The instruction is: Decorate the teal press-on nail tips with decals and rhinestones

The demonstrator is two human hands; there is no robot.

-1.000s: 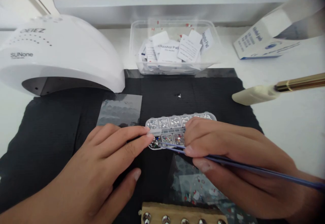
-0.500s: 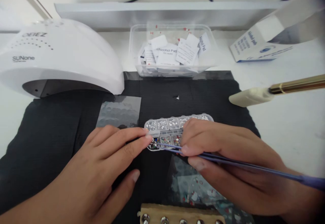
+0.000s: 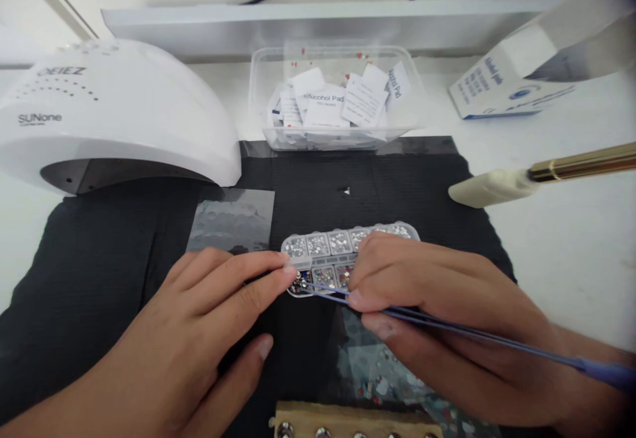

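A clear rhinestone case (image 3: 339, 242) lies on the black mat, its small compartments full of silvery and coloured stones. Two fingertips of my left hand (image 3: 218, 305) hold its left end at a raised clear flap (image 3: 298, 262), while the thumb is spread away. My right hand (image 3: 422, 299) pinches purple tweezers (image 3: 447, 322) between thumb and fingers. Their tips reach into the front left compartment (image 3: 301, 283), which holds dark, mixed stones. Whether a stone sits between the tips is too small to tell. My right hand hides the right part of the case.
A white nail lamp (image 3: 129, 107) stands at left. Behind the mat (image 3: 308, 179) is a clear tub (image 3: 338, 138) of alcohol pads. An alcohol pad box (image 3: 501, 87) and a cream bottle with gold cap (image 3: 491, 188) stand right. A wooden strip with metal studs (image 3: 338, 421) lies in front.
The tweezers and my right hand have shifted very slightly left and down, the tips staying over the same compartment. My left hand keeps its place on the case.
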